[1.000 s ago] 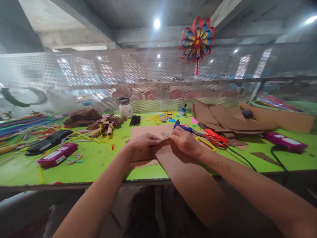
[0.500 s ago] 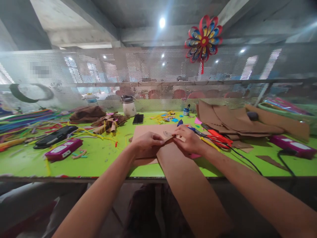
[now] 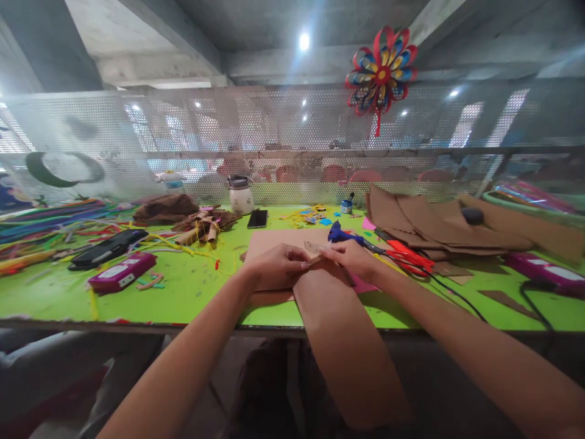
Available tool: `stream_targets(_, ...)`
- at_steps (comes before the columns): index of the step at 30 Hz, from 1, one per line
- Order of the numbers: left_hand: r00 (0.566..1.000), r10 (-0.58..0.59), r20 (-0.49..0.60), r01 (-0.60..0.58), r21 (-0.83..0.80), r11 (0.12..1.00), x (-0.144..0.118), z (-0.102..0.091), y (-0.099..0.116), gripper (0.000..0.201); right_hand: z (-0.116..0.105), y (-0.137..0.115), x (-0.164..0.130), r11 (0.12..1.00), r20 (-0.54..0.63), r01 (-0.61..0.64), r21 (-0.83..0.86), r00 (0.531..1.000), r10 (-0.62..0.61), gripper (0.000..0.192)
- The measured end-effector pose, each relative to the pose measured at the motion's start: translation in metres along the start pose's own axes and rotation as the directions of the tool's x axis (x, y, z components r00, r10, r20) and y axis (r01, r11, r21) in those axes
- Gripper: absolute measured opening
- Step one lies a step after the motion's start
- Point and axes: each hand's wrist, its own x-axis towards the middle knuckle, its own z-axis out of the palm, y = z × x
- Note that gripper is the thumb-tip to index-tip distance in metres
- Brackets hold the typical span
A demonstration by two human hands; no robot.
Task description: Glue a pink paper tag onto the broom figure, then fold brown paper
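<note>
Cardboard, a long brown strip (image 3: 338, 317), lay across the near edge of the green table (image 3: 192, 292) and hung over it toward the person. Going from left to right: far left on the table sat a heap of coloured pipe cleaners (image 3: 50, 219), then a black case (image 3: 107, 247) and a pink box (image 3: 121, 272). Farther back stood a white jar (image 3: 241, 196) and a dark phone (image 3: 258, 219).

At the middle, the left hand (image 3: 276, 265) rested on the far end of the strip, its fingers closed with the thumb and forefinger pinched on a small brown cutout (image 3: 314, 249). The right hand (image 3: 354, 256) met it from the other side, fingertips pressed together on the same little piece, so both hands held it just above the strip.

Compared with a second earlier, the right hand had lifted off the strip and drawn in toward the cutout, and a blue glue gun (image 3: 340, 235) showed clear just beyond its knuckles instead of partly hidden under them. The view had also swung a little left. By this reading, the work had moved from pressing the strip flat to handling the small piece.

Right of the hands lay red scissors (image 3: 409, 256), a stack of brown sheets (image 3: 425, 222), and another pink box (image 3: 546, 268) at the far right. A paper pinwheel (image 3: 381, 64) hung above.
</note>
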Motion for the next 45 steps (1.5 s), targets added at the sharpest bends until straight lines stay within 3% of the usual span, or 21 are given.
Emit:
stream_targets(5, 0.998, 0.057, -0.007, -0.055, 0.171, 0.984, 0.003, -0.004, -0.004, 0.026, 0.0, 0.009, 0.004, 0.992, 0.022, 0.012, 0.126, 1.0, -0.015, 0.046)
stream_targets(16, 0.974, 0.203, -0.097, -0.129, 0.5, 0.856, 0.002, 0.004, 0.001, 0.023, -0.009, 0.014, 0.009, 0.973, 0.041, 0.184, -0.139, 0.983, -0.18, 0.042)
stream_targets(20, 0.961, 0.241, -0.137, -0.111, 0.608, 0.786, -0.001, 0.006, 0.003, 0.025, -0.008, 0.011, 0.005, 0.949, 0.083, 0.285, -0.134, 0.958, -0.276, 0.034)
stream_targets(33, 0.941, 0.286, -0.178, -0.099, 0.666, 0.739, 0.001, 0.012, 0.006, 0.025, -0.006, 0.011, 0.005, 0.932, -0.02, 0.32, -0.17, 0.945, -0.328, 0.026)
stream_targets(39, 0.945, 0.282, -0.163, -0.07, 0.744, 0.664, 0.001, 0.011, 0.005, 0.023, -0.006, 0.012, 0.004, 0.921, 0.03, 0.321, -0.219, 0.946, -0.322, 0.026)
stream_targets(45, 0.948, 0.277, -0.16, -0.068, 0.745, 0.663, 0.002, 0.014, 0.004, 0.021, -0.002, 0.006, 0.001, 0.881, 0.115, 0.388, -0.27, 0.922, -0.37, 0.023)
